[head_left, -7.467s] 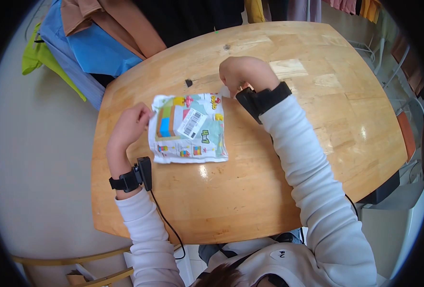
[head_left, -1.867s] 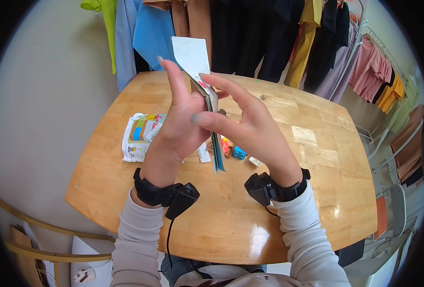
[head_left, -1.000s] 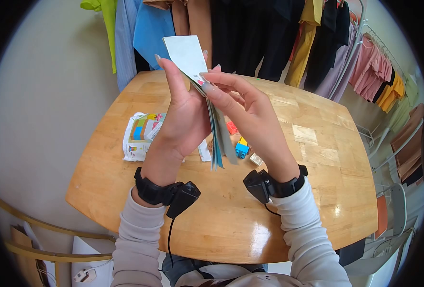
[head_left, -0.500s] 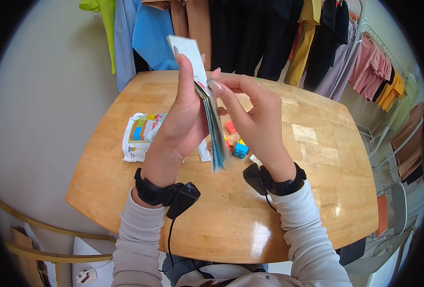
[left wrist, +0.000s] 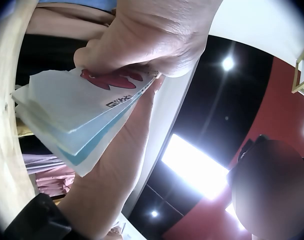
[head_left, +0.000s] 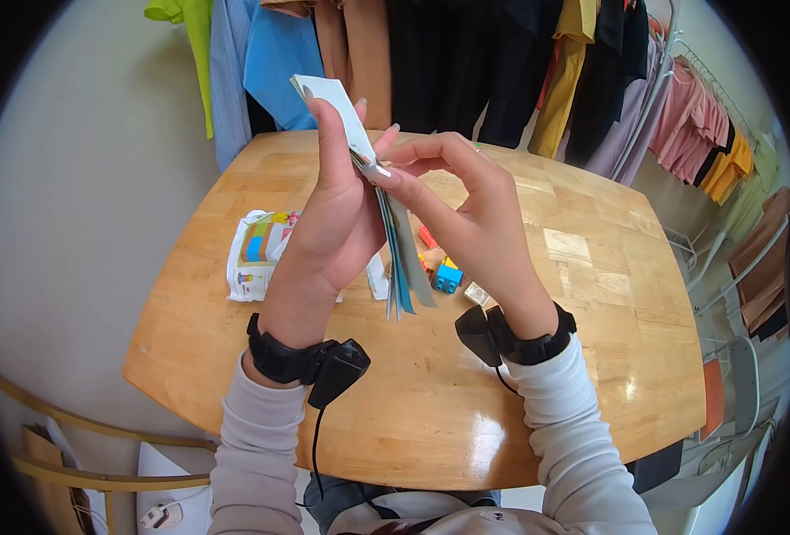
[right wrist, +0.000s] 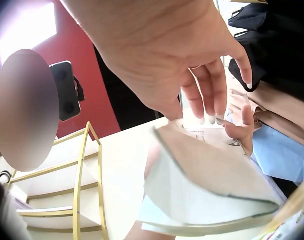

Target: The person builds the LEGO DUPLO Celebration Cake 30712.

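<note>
An open paper booklet (head_left: 398,259) is held up above the table, its pale top part tilted left and several pages hanging down. My left hand (head_left: 328,214) supports it from the left, thumb against the upper part. With thumb and fingers my right hand (head_left: 484,218) pinches its folded edge. In the left wrist view the booklet (left wrist: 72,105) fans out below my left hand (left wrist: 152,35), a red picture on one page. The right wrist view has my right hand (right wrist: 162,55) over the bent pages (right wrist: 212,165), with left fingertips beyond.
On the wooden table (head_left: 591,357) a printed bag (head_left: 257,254) lies left of the hands. Behind the booklet are a white piece (head_left: 378,276), a blue block (head_left: 448,278), a red block (head_left: 426,235) and a pale block (head_left: 476,294). Clothes (head_left: 453,71) hang past the far edge.
Earliest, the bag lay between both hands; now it is farther left, loose blocks lie out and the booklet is in my hands. Lately the booklet's top has swung left and its hanging pages have spread.
</note>
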The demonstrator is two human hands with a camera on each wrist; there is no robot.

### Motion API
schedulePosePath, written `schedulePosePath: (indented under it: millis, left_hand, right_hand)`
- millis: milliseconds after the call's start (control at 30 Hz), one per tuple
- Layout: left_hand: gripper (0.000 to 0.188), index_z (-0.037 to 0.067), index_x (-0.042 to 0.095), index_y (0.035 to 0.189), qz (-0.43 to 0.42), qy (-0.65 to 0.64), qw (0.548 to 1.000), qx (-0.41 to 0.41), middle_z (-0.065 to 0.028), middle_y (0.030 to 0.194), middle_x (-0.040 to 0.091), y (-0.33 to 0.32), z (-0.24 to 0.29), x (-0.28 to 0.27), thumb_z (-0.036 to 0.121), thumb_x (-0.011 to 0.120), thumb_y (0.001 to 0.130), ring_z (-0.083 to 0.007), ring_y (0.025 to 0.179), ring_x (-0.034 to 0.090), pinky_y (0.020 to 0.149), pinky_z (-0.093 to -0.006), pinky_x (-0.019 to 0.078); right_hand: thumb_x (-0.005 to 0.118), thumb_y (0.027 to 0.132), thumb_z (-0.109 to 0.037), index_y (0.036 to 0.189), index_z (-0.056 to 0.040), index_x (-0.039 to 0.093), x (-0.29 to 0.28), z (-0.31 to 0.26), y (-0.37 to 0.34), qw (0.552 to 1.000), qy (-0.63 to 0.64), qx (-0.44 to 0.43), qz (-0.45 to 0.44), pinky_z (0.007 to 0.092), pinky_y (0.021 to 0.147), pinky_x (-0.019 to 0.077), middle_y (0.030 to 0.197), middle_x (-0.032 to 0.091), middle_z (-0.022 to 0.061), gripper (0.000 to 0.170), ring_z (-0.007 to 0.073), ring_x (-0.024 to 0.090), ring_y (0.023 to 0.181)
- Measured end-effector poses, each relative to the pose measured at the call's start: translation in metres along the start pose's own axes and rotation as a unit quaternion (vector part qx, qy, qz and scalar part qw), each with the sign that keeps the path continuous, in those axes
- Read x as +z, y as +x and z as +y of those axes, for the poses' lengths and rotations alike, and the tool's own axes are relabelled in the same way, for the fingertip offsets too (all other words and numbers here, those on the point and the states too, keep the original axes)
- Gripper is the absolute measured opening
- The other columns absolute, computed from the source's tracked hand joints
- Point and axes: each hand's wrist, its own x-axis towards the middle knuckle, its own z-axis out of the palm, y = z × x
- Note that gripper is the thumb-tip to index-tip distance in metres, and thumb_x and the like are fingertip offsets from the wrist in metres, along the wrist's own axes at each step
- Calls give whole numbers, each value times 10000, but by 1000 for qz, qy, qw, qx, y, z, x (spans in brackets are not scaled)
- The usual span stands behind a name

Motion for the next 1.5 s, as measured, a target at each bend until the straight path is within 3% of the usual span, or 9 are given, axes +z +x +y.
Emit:
schedulePosePath:
  millis: [233,333,400,433,500,700,1167,1333,1500]
  left_hand:
    - [1167,175,-139,1513,-11,-3,1000,-3,-238,1547,40,-1,-3,0,880,358,727,-304,1356,357,1096,-442,319]
    - [1126,121,5,1528,42,-17,999,8,-237,1508,194,-3,-2,7,824,440,764,-278,1326,397,1084,-412,336]
    - [861,66,294,1455,19,-19,999,-31,-175,1370,445,-3,2,6,638,558,868,-220,1236,489,1029,-374,404]
    - [861,66,294,1455,18,-19,999,-31,-175,1370,445,-1,1,4,638,558,868,-220,1236,489,1029,-374,404]
    - [516,57,491,1296,-4,-71,997,-18,-88,1197,588,3,0,-2,401,614,932,-170,1126,562,958,-344,462]
    - [423,34,467,1315,-23,-125,992,-23,-89,1254,573,2,9,-16,261,560,970,-194,1143,570,964,-354,473]
    - [442,-36,341,1400,-67,-84,994,-10,-155,1392,468,0,14,-22,146,438,1008,-243,1272,487,1065,-396,408]
    - [415,-47,382,1368,-27,-79,996,12,-151,1346,512,1,15,-23,108,467,993,-251,1240,517,1042,-387,432]
    - [362,-5,496,1295,-24,37,997,57,-143,1327,533,1,11,-26,116,537,957,-243,1227,529,1025,-361,428]
  right_hand:
    - [713,831,-104,851,6,624,4,-1,-1,999,-6,-37,19,305,689,480,860,646,108,143,204,631,746]
    - [683,845,-77,850,12,580,2,-3,-2,992,-106,-68,24,317,675,477,848,640,112,137,211,626,733]
    - [664,863,-77,863,14,565,1,0,-2,992,-103,-67,36,316,667,476,848,639,114,134,212,625,731]
    - [644,881,-78,876,15,550,0,2,-2,992,-99,-65,49,315,660,474,848,638,115,132,213,624,730]
    - [630,898,-91,892,17,550,-4,3,0,997,-55,-27,54,307,662,475,846,639,118,134,211,622,732]
    - [594,961,-193,920,-1,547,-33,6,6,991,48,122,41,206,649,442,773,601,3,202,45,547,746]
    - [631,941,-214,956,-17,590,-48,5,10,984,62,152,71,187,609,394,771,591,-11,201,27,496,703]
    - [707,880,-196,948,-18,644,-67,9,12,986,-51,158,-11,172,527,356,674,568,-42,201,1,480,629]
    - [661,912,-235,960,-23,652,-76,-1,11,968,34,248,-34,180,477,363,669,599,-27,218,-5,491,602]
